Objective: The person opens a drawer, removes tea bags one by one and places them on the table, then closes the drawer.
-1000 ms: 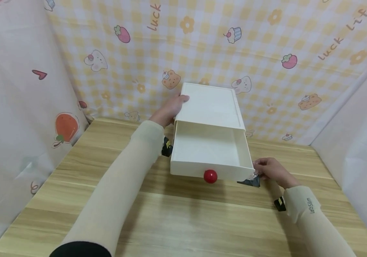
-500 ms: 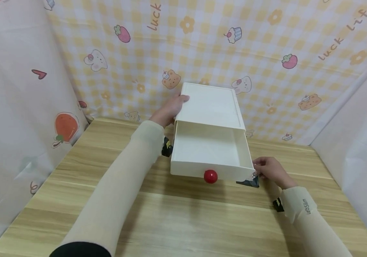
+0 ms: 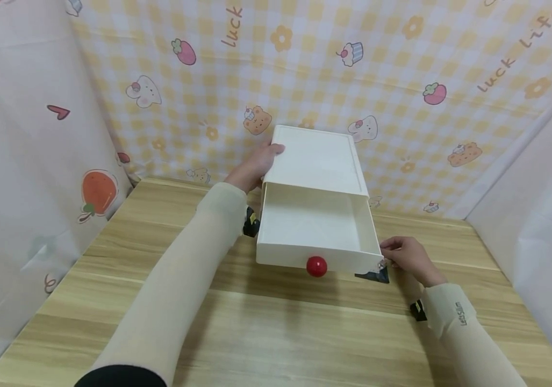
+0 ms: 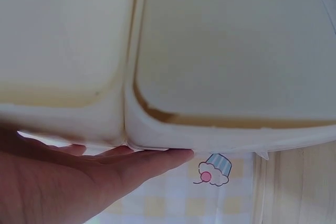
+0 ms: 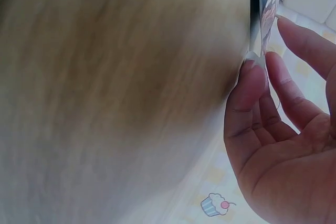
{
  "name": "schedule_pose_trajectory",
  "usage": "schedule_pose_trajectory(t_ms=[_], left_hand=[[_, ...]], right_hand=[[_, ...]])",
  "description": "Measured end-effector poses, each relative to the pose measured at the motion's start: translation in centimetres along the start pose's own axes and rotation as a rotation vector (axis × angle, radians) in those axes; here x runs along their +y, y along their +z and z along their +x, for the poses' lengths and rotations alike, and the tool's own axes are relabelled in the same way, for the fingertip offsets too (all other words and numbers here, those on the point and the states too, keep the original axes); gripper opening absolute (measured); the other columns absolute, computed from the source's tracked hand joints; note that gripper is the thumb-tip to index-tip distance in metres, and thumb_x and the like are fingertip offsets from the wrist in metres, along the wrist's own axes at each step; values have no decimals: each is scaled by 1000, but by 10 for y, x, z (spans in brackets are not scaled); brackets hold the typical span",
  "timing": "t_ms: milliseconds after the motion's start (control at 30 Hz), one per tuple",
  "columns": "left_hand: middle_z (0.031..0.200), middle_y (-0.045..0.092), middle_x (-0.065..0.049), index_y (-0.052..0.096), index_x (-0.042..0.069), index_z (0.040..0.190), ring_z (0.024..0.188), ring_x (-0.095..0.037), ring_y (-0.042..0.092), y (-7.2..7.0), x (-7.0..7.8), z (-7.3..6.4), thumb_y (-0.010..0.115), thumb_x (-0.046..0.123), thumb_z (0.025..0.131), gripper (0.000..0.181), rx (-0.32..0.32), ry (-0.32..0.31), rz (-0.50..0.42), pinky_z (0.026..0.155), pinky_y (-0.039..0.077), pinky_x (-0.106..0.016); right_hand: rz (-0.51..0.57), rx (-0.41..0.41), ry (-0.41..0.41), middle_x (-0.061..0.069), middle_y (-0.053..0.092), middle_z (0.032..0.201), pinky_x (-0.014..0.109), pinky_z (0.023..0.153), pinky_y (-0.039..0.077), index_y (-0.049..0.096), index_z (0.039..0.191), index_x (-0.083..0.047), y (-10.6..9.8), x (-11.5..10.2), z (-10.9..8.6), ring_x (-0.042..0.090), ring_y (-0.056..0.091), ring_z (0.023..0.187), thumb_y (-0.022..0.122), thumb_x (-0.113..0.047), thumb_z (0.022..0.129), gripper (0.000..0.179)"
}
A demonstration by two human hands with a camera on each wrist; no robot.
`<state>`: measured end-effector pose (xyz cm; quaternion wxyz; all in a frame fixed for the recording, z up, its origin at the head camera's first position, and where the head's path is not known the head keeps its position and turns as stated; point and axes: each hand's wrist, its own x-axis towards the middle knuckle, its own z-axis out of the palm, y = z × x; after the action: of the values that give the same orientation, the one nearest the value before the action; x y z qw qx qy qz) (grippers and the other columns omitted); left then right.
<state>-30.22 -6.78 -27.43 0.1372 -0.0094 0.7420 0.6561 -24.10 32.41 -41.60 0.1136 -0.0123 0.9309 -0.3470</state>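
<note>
A white drawer box (image 3: 315, 160) leans up at the back of the table, its drawer (image 3: 310, 223) pulled out and showing a bare inside. A red round knob (image 3: 316, 266) sits on the drawer front. My left hand (image 3: 258, 161) grips the box's left side, thumb on top; in the left wrist view its fingers lie along the white panels' edge. At the drawer's front right corner, my right hand (image 3: 408, 259) pinches a thin, shiny, dark and clear sheet-like packet (image 5: 268, 6). The drawer partly hides that packet, so its exact kind is unclear.
The wooden table (image 3: 276, 333) carries a shadow below the drawer. A yellow checked cloth (image 3: 237, 80) hangs close behind the box. White cloths stand at the left (image 3: 24, 161) and right (image 3: 542, 215) sides.
My right hand and the packet have shifted very slightly left. The left hand, box and drawer hold nearly the same position.
</note>
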Motion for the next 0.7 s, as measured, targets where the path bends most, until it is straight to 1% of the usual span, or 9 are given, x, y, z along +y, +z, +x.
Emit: schedule_pose_trajectory(t_ms=[133, 267, 333, 433, 567, 700], left_hand=[[148, 48, -13, 20, 25, 161, 132, -32, 52, 0, 0, -1, 35, 37, 109, 55, 5, 2, 6, 107, 47, -54], [147, 49, -13, 21, 24, 161, 131, -31, 53, 0, 1, -1, 35, 37, 109, 55, 9, 2, 10, 107, 47, -53], [147, 49, -12, 21, 23, 161, 131, -31, 53, 0, 0, 0, 35, 37, 109, 55, 12, 3, 15, 108, 47, -52], [147, 50, -12, 22, 21, 160, 131, -31, 53, -1, 0, 1, 36, 36, 109, 55, 14, 7, 9, 108, 47, -52], [146, 50, -13, 23, 19, 160, 131, -32, 54, -1, 0, 2, 36, 36, 109, 55, 15, 11, 7, 107, 48, -52], [147, 49, -13, 21, 19, 160, 132, -32, 53, 0, 0, 2, 35, 36, 109, 56, 12, 11, 7, 108, 47, -51]], right_hand=[[-22, 10, -7, 6, 71, 88, 26, 59, 53, 68, 114, 6, -1, 1, -1, 10, 60, 68, 65, -16, 97, 28], [-27, 21, -9, 10, 72, 94, 26, 61, 54, 68, 114, 6, 0, 1, -1, 11, 61, 70, 66, -18, 97, 29], [-32, 32, -3, 13, 73, 98, 26, 63, 55, 69, 115, 4, 1, 1, -2, 13, 63, 74, 66, -21, 97, 31], [-59, 52, -5, 19, 72, 108, 26, 67, 55, 70, 115, 2, 1, -4, -7, 21, 68, 88, 66, -28, 98, 35], [-110, 112, -45, 23, 70, 120, 31, 73, 57, 70, 115, -1, -3, -18, -19, 35, 69, 104, 65, -35, 98, 38], [-137, 211, -120, 24, 71, 118, 32, 71, 56, 71, 115, -2, -6, -38, -37, 40, 69, 104, 67, -34, 97, 38]])
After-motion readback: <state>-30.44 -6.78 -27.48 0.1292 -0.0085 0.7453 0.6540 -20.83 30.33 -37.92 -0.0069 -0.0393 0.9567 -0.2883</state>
